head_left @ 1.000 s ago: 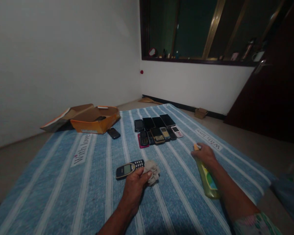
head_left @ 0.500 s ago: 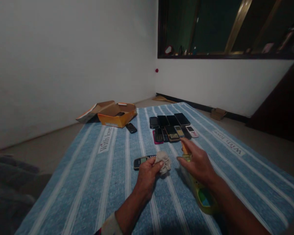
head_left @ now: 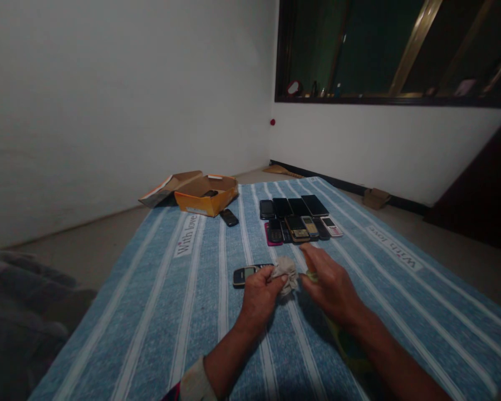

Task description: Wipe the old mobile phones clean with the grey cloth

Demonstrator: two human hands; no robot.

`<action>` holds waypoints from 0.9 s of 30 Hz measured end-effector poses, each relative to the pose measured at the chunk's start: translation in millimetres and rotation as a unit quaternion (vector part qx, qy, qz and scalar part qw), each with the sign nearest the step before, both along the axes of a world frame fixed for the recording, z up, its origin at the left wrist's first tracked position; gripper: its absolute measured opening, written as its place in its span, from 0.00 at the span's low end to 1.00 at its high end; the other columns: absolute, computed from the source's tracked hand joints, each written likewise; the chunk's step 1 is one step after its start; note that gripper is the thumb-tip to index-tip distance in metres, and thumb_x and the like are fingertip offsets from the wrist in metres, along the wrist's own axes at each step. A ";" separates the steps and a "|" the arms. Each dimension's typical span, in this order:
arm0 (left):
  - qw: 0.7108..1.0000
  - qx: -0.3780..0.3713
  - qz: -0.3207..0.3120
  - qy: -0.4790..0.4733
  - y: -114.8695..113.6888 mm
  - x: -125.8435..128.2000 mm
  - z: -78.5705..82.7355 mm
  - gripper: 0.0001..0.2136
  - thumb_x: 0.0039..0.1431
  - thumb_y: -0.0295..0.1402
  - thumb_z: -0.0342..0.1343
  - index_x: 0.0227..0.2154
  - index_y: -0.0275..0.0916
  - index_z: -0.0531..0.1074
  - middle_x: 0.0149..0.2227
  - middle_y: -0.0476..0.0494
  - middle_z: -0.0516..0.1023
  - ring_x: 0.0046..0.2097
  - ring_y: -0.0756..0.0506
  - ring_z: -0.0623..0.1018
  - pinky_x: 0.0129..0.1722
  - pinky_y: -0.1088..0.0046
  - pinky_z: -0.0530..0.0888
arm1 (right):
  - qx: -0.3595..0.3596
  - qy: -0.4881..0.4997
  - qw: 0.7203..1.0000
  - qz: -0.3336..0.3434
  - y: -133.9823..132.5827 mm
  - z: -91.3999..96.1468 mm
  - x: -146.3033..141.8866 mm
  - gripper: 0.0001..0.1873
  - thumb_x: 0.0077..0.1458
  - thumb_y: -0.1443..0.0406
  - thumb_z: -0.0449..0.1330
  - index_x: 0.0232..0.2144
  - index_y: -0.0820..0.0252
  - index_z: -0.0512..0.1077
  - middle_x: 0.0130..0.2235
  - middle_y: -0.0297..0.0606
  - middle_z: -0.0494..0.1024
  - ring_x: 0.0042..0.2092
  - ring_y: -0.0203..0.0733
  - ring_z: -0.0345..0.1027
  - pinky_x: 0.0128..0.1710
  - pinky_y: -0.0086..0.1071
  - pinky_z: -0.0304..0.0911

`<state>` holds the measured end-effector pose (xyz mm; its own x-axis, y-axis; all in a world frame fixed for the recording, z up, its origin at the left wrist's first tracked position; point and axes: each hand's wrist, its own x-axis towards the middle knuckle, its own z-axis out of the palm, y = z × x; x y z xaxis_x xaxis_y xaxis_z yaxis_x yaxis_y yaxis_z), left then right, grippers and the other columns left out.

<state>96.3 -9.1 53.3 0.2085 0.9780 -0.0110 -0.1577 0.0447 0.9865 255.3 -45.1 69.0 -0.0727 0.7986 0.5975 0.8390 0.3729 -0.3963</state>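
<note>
Left hand (head_left: 261, 289) grips cloth (head_left: 287, 272) and phone (head_left: 239, 277), the latter presumably light, rigid and best held by its edges; right of the phone, right hand (head_left: 329, 278) clasps the bottle (head_left: 349, 352).

Blue striped cloth (head_left: 150, 323)
Phones (head_left: 297, 227) laid in two rows; open box (head_left: 198, 206) set left, dark phone (head_left: 229, 218) beside it.

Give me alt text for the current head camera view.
The left hand, partly covering a keypad phone, holds a crumpled pale cloth; the right hand grips a yellow-green bottle. Beyond, two rows of phones and an open orange box rest on blue striped fabric.
</note>
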 end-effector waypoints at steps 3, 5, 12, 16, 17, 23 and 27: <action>1.000 0.018 0.012 0.013 0.2 -0.8 3.6 0.03 0.44 0.29 0.63 0.24 0.36 0.79 0.24 0.45 0.77 0.27 0.47 0.73 0.29 0.72 0.68 | -0.007 0.002 1.000 -0.001 0.7 -0.3 -1.7 0.29 0.52 0.72 0.53 0.57 0.59 0.62 0.48 0.47 0.74 0.50 0.51 0.70 0.49 0.45 0.68; 0.999 0.025 0.019 0.019 0.7 -1.5 5.8 0.03 0.44 0.28 0.63 0.24 0.36 0.80 0.24 0.45 0.78 0.27 0.47 0.73 0.30 0.71 0.68 | -0.009 0.002 1.000 0.000 1.3 -1.0 -2.2 0.29 0.51 0.72 0.53 0.57 0.59 0.63 0.48 0.47 0.75 0.50 0.51 0.70 0.48 0.45 0.69; 0.999 0.032 0.020 0.019 1.6 -1.9 5.6 0.02 0.44 0.28 0.63 0.23 0.37 0.79 0.23 0.46 0.77 0.26 0.47 0.72 0.28 0.71 0.68 | 0.014 -0.001 1.000 -0.012 1.8 -3.0 1.3 0.30 0.51 0.72 0.53 0.57 0.58 0.62 0.48 0.46 0.75 0.52 0.51 0.70 0.50 0.45 0.68; 1.000 0.013 0.013 0.007 1.1 -1.7 2.9 0.03 0.45 0.30 0.63 0.25 0.36 0.79 0.25 0.45 0.79 0.26 0.47 0.73 0.29 0.71 0.70 | 0.017 -0.006 0.999 -0.039 1.7 -2.1 4.0 0.32 0.51 0.71 0.53 0.60 0.57 0.59 0.49 0.46 0.75 0.52 0.52 0.69 0.50 0.45 0.68; 1.000 0.010 0.013 0.005 1.1 -1.7 2.5 0.04 0.45 0.30 0.64 0.25 0.36 0.79 0.25 0.44 0.79 0.27 0.47 0.74 0.29 0.71 0.70 | 0.014 -0.007 0.999 -0.041 1.8 -1.8 4.1 0.32 0.51 0.71 0.52 0.60 0.56 0.59 0.49 0.46 0.74 0.53 0.52 0.69 0.50 0.45 0.68; 1.000 0.001 0.015 -0.007 1.0 -3.2 3.3 0.05 0.46 0.30 0.63 0.27 0.34 0.79 0.25 0.45 0.79 0.27 0.48 0.74 0.30 0.72 0.70 | 0.011 -0.007 1.000 -0.026 2.5 -2.6 3.2 0.31 0.51 0.72 0.52 0.59 0.59 0.61 0.48 0.47 0.75 0.51 0.52 0.70 0.50 0.46 0.67; 1.000 0.004 0.015 -0.005 0.9 -4.3 4.1 0.05 0.46 0.30 0.63 0.27 0.34 0.79 0.26 0.44 0.79 0.28 0.48 0.75 0.30 0.72 0.70 | 0.013 -0.006 1.000 -0.023 2.6 -3.8 3.7 0.31 0.51 0.71 0.52 0.59 0.58 0.61 0.48 0.47 0.75 0.51 0.51 0.70 0.50 0.46 0.67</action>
